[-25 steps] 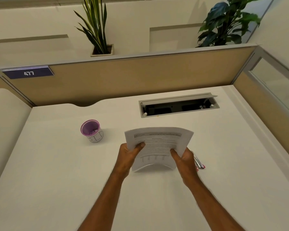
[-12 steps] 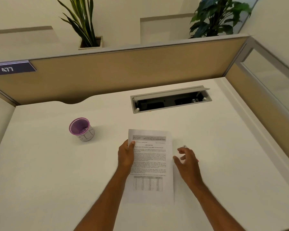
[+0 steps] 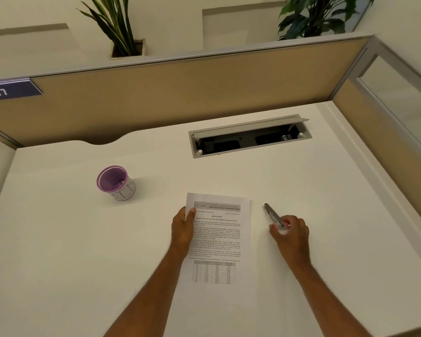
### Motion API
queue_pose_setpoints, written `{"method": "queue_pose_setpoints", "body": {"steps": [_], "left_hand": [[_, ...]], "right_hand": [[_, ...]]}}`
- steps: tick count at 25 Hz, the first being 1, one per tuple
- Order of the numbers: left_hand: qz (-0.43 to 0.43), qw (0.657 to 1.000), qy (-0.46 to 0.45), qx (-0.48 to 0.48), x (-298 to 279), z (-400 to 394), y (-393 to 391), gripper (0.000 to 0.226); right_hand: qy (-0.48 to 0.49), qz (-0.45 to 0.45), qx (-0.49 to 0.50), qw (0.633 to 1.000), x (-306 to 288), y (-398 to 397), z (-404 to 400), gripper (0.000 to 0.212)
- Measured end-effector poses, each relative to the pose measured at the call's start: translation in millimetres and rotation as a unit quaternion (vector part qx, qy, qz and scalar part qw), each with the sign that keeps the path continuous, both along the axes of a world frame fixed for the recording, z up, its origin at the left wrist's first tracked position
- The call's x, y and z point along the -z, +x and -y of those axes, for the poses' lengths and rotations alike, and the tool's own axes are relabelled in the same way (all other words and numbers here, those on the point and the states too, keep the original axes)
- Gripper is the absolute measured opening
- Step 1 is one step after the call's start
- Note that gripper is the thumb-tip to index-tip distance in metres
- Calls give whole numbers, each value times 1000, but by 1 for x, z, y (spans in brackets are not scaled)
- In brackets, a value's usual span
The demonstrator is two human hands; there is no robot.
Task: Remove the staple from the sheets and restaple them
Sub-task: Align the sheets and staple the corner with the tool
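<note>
The printed sheets (image 3: 219, 237) lie flat on the white desk (image 3: 71, 251), text at the top and a table near the bottom. My left hand (image 3: 183, 227) rests on their upper left edge, thumb pressing near the top left corner. To the right of the sheets, my right hand (image 3: 289, 231) closes around the rear of a small metal stapler (image 3: 274, 215) with a pink base. The stapler's nose points up and to the left, clear of the paper. No staple can be made out in the sheets.
A purple-rimmed cup (image 3: 114, 182) stands on the desk to the left of the sheets. An open cable tray (image 3: 250, 138) is set into the desk further back. Beige partitions (image 3: 180, 93) close the desk at the back and right.
The sheets were held up in both hands, then laid flat. My right hand left the paper, moved right and took hold of the stapler. My left hand stays on the sheets' left edge.
</note>
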State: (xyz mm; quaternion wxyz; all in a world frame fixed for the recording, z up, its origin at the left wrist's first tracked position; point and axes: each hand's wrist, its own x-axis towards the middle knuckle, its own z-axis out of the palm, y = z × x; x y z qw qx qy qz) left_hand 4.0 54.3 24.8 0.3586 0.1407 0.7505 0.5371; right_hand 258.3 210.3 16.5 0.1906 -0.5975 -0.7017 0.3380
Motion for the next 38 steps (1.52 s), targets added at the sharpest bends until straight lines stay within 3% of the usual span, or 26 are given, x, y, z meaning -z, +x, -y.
{"method": "queue_pose_setpoints", "body": {"steps": [3,7,10,12,14,16,18,22,31,38], "left_hand": [[-9,1000,-3,-6,-1,0,-1,37],[-30,1000,2,-1,-5,0,0,39],[-58,998,6,14,-11,-2,3,40],[-88,996,7,29,-18,-5,5,39],[-118,992,7,42,-25,-8,6,38],[-145,988,4,55,-30,-11,6,37],[-171,983,2,66,-34,-12,6,36],[-230,969,8,89,-43,-12,8,34],[-278,953,-11,122,-54,-12,10,45],[-293,946,-28,136,-54,-9,12,48]], "right_hand": [[6,-127,6,992,-27,-23,3,31],[-110,-327,0,939,-73,-66,7,31],[-135,-380,-65,913,-99,-95,10,49],[-102,-308,-130,937,-110,-111,13,47],[-48,-175,-217,959,-120,-122,14,48],[6,-68,-305,950,-130,-129,15,64],[65,-21,-349,935,-133,-134,14,70],[94,-13,-376,922,-136,-137,0,53],[83,47,-466,880,-131,-137,-14,42],[76,67,-463,880,-121,-138,-13,36]]}}
